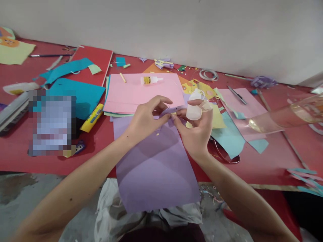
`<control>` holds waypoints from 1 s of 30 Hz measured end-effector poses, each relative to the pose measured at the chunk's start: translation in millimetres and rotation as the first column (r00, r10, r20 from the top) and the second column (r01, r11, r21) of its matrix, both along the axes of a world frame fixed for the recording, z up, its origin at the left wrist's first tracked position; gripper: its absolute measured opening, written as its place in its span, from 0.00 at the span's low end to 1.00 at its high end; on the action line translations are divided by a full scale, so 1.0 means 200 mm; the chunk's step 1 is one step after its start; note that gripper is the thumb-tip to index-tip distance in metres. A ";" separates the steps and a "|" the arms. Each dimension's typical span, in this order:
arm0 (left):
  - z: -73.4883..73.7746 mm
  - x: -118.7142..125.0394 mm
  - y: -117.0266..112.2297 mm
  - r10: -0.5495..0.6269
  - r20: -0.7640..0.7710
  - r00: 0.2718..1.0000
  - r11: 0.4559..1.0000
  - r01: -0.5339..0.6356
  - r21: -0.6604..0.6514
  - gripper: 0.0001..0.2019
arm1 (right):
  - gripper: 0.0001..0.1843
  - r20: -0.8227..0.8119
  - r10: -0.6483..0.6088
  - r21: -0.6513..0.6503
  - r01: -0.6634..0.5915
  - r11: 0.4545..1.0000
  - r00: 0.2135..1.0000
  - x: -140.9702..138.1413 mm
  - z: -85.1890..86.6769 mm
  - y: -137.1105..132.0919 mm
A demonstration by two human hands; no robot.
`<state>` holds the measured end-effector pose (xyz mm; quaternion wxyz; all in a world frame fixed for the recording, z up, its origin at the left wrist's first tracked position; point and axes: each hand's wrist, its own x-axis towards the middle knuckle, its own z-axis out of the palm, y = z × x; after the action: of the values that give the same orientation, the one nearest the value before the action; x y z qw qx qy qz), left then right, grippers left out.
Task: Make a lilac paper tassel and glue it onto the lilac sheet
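My left hand (148, 116) and my right hand (197, 131) meet above a large purple paper sheet (156, 171). Between their fingertips they pinch a small purple paper piece (172, 110), with a tiny yellow bit (174, 114) at the right fingertips. The fingers cover much of this piece. A white plastic object (193, 112) shows at the raised fingers of my right hand; whether it is held or lies behind them I cannot tell. The purple sheet hangs over the table's front edge towards my lap.
Stacked pink paper (141, 97) bears a small glue bottle (151, 80). On the left are a yellow glue stick (92, 117), a blurred-out phone-like object (52, 124) and teal paper (78, 94). To the right lie a pen (237, 95), light-blue paper (230, 134) and a clear tumbler (285, 116).
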<state>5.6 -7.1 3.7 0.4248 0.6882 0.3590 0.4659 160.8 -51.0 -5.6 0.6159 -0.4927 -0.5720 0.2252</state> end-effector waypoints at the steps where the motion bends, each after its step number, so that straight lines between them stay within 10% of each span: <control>1: 0.00 0.00 0.00 0.000 -0.012 1.000 1.000 0.001 0.029 0.15 | 0.22 0.005 0.000 0.015 0.000 1.000 1.000 0.00 0.00 0.00; 15: 0.03 -0.09 0.03 0.002 -0.153 0.988 0.911 0.062 0.408 0.19 | 0.12 -0.091 -0.174 0.266 0.192 0.945 0.981 0.16 0.07 0.10; 20: 0.03 -0.12 0.05 -0.244 0.017 0.969 0.920 0.226 0.321 0.22 | 0.17 -0.197 0.111 -0.035 -0.120 0.992 0.974 0.20 0.07 0.11; 25: 0.03 -0.10 0.04 -0.409 0.132 0.903 0.901 0.376 0.218 0.21 | 0.24 -0.478 0.502 -0.244 -0.658 0.712 0.720 0.14 0.08 0.05; 30: 0.04 -0.11 0.03 -0.418 0.021 0.908 0.874 0.395 0.282 0.17 | 0.28 -0.564 0.577 -0.262 -0.791 0.553 0.591 0.14 0.10 0.04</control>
<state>-15.7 -0.5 12.0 0.4289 0.7804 0.1214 0.4385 188.5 -43.6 14.3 0.4337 -0.3004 -0.4989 0.6876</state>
